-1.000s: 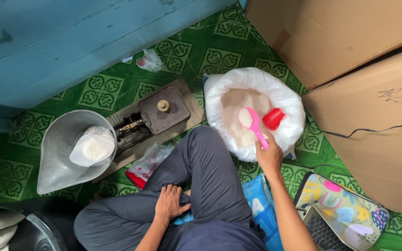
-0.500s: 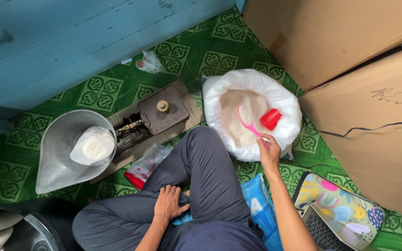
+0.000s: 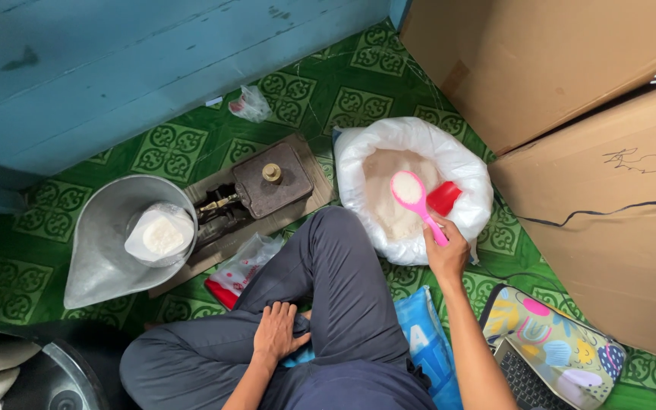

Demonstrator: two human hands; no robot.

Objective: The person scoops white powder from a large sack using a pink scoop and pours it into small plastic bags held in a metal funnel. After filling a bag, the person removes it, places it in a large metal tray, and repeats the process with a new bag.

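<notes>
Right hand (image 3: 446, 257) clamped on pink scoop (image 3: 417, 203) handle — light, stiff, spill-prone, best kept level; left hand (image 3: 276, 332) flat on thigh, holding nothing.

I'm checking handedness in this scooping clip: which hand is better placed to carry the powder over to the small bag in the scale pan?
Probably the right hand: it holds the loaded pink scoop above the white sack. The left hand rests empty on the leg.
</notes>
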